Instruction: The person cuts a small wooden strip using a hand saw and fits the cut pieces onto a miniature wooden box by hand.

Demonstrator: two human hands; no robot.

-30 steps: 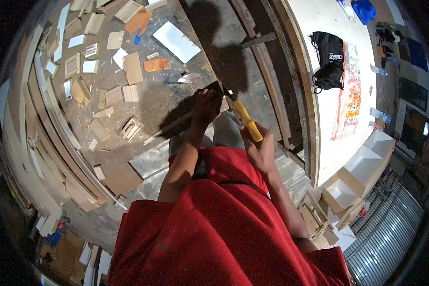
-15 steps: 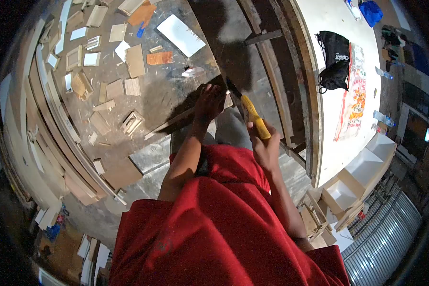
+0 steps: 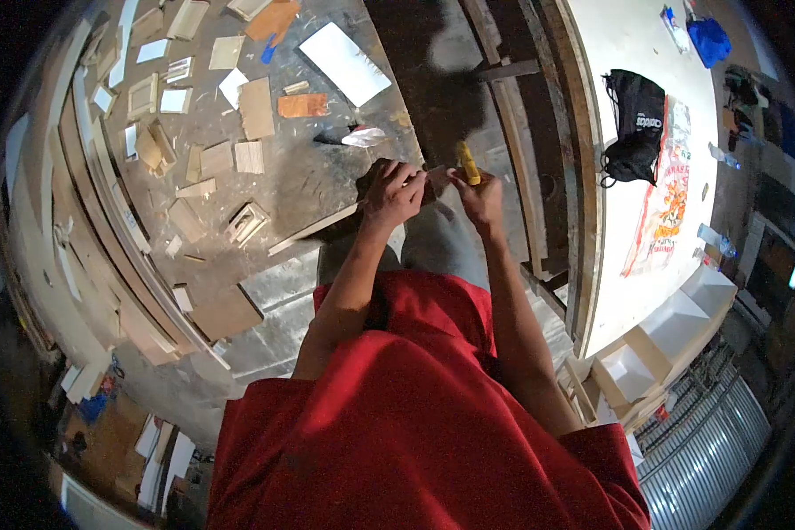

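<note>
My right hand (image 3: 481, 201) is closed round a yellow-handled tool (image 3: 468, 164), its handle pointing away from me. What the tool's far end is does not show against the dark gap. A thin brownish piece (image 3: 435, 179) spans the space between my hands; my right thumb reaches its near end. The curled fingers of my left hand (image 3: 394, 196) are at its other end, by the corner of the wooden worktable (image 3: 314, 190). A crumpled clear plastic-like item (image 3: 363, 136) lies on the table just beyond my left hand.
Small wooden frames and offcuts (image 3: 249, 157) are scattered over the worktable, with a white board (image 3: 344, 64) farther back. Right of me stands a white-topped table (image 3: 618, 238) bearing a black drawstring bag (image 3: 634, 124). Long strips (image 3: 106, 212) line the left side.
My right hand has lifted and turned the yellow-handled tool more upright. My left hand has rotated, and the brownish piece now shows between both hands. The view has shifted slightly.
</note>
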